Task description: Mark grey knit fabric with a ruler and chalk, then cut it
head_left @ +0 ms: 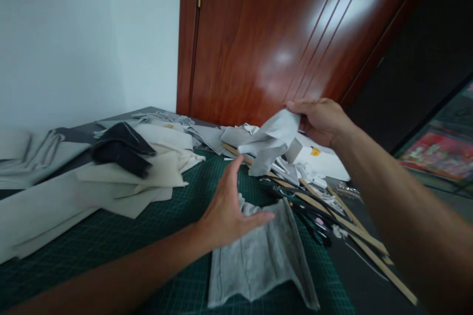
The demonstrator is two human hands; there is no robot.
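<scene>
Landmark: green cutting mat [111, 246], covering the near tabletop.

Nearest, on the mat's right half: a grey pleated fabric piece [258, 256], lying flat, its far edge rumpled. Left hand [229, 211] rests on that far edge, palm down, fingers spread wide and holding nothing; it looks to be pinning the piece so it stays put.

Just off the mat's right edge: dark-handled scissors [314, 221] and long wooden strips [354, 231] lying crosswise, one over another, on the bare dark tabletop. Loosely dropped rather than arranged, by the look of it.

Above the mat's far right corner: right hand [321, 120], raised, fingers closed on a pale grey fabric scrap [269, 140]. The scrap hangs crumpled below the grip, clear of the surface, apparently lifted free of the pile beneath.

Over the mat's left and far edges: cream fabric sheets [111, 177] with a dark cloth [121, 147] on top, then grey offcuts [177, 125] heaped toward the back.

Beyond the mat: a white wall [74, 34] and a glossy red-brown door [277, 34].
</scene>
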